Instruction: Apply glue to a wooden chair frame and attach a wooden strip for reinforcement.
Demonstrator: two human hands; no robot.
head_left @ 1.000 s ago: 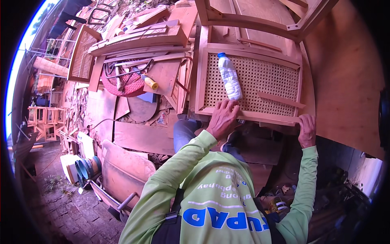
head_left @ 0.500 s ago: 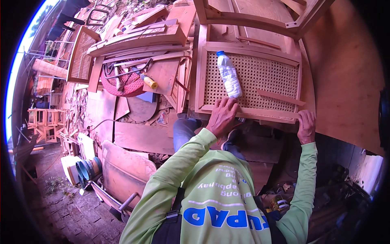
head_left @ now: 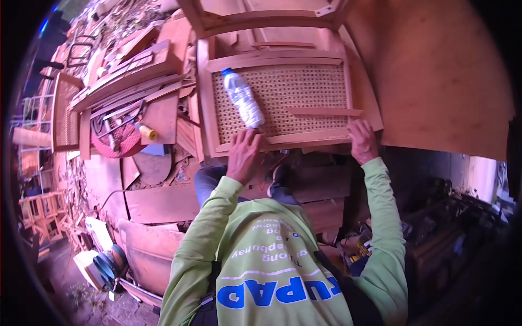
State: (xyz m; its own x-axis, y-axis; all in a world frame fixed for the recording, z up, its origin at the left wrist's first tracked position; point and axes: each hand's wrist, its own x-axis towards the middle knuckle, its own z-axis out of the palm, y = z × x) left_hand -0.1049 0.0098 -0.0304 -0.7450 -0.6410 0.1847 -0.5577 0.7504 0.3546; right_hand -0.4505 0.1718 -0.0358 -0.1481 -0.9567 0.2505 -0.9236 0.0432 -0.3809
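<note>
A wooden frame point(head_left: 283, 142) with woven cane mesh point(head_left: 293, 89) in its opening lies flat before me. My left hand point(head_left: 244, 156) curls its fingers over the near rail, left of the middle, right by the base of a plastic bottle. That bottle point(head_left: 243, 100), white and clear with a blue cap, lies slanted on the cane. At the near right corner my right hand point(head_left: 363, 142) grips the frame, its thumb side hidden. A thin wooden strip point(head_left: 325, 112) rests across the right part of the mesh, its end just beyond my right fingers.
Another wooden frame point(head_left: 272, 23) stands at the far edge of the work surface. A large plywood sheet point(head_left: 435, 81) rises at the right. Stacked boards point(head_left: 128, 73), a red coiled thing point(head_left: 120, 142), a hacksaw and a yellow-capped bottle point(head_left: 147, 131) lie at the left.
The whole view has swung, so the frame and bottle appear farther left. Both hands stay at the near rail; the bottle and strip keep their places on the cane.
</note>
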